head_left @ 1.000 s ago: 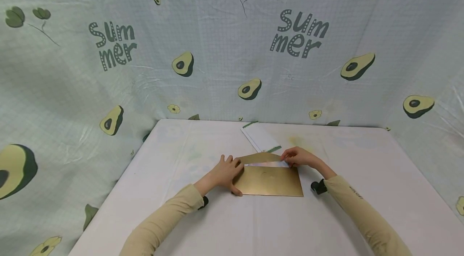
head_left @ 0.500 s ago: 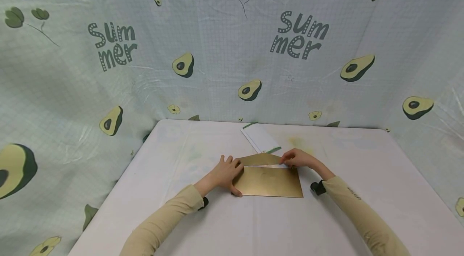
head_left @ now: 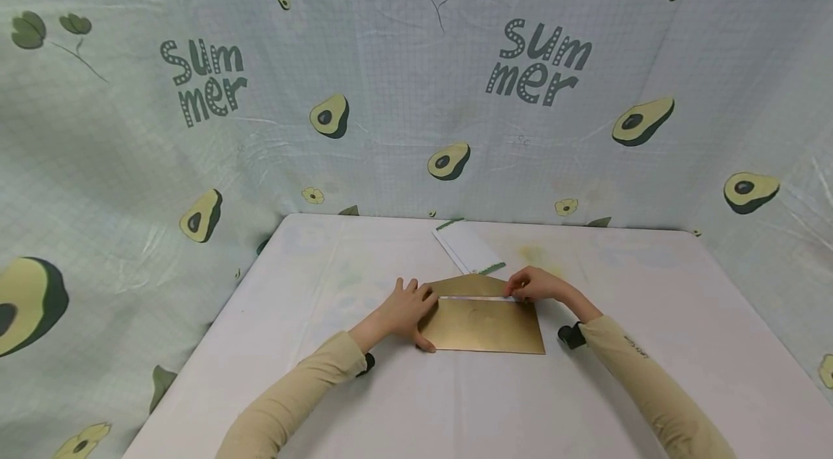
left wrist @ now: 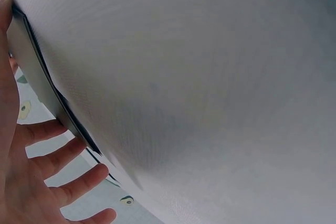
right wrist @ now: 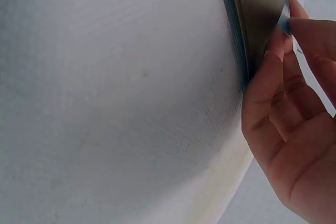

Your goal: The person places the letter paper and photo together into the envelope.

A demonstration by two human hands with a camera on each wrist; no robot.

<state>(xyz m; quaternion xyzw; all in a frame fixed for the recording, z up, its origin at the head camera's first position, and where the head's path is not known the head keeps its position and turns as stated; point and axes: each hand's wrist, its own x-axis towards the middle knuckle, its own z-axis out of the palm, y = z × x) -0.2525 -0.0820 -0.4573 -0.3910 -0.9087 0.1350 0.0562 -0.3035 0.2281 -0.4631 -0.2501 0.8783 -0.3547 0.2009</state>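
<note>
lettering (head_left: 211, 94): "summer", twice, on backdrop sheet (head_left: 390, 61); right sleeve print (head_left: 636, 347), unreadable from here. gold envelope (head_left: 484, 327), one: midway between counter (head_left: 618, 271)'s left and right edges, long axis along far edge, flap (head_left: 468, 285) towards it. pale insert (head_left: 478, 298), one: at mouth, pinched in right hand (head_left: 535, 283). left hand (head_left: 403, 309): fingers spread across left end. white card (head_left: 470, 248), green-ended, one: reaching far edge.

Beige long sleeves (head_left: 299, 390), dark right-sleeve lettering (head_left: 636, 346), black wrist cameras (head_left: 572, 335)
</note>
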